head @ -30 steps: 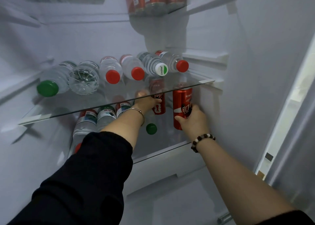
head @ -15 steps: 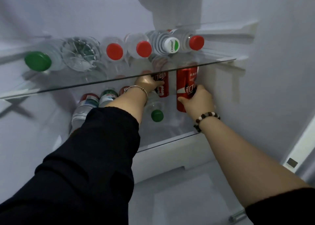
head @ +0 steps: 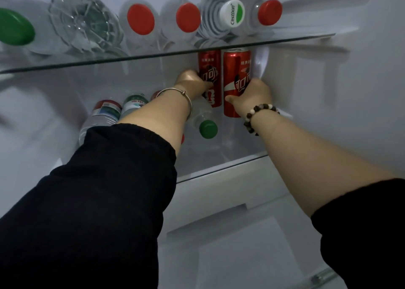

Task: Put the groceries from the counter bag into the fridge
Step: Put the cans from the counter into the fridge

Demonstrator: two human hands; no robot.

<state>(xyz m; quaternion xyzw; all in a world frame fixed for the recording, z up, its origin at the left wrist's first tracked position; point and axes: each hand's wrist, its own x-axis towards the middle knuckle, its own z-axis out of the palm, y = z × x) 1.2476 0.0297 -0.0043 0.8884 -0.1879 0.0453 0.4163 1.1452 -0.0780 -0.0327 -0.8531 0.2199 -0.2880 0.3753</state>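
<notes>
Inside fridge: left hand (head: 192,81) gripping rear red can (head: 210,68), fingers (head: 206,84) curling round it; right hand (head: 254,96) clasping front red can (head: 236,69). Both cans standing upright at 3 o'clock end of lower glass shelf (head: 230,165), beside lying water bottles (head: 105,113). Upper glass shelf (head: 153,55) carrying capped bottles (head: 140,19) lying on sides.

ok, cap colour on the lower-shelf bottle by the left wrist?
Green cap; the head view shows it clearly.
</notes>
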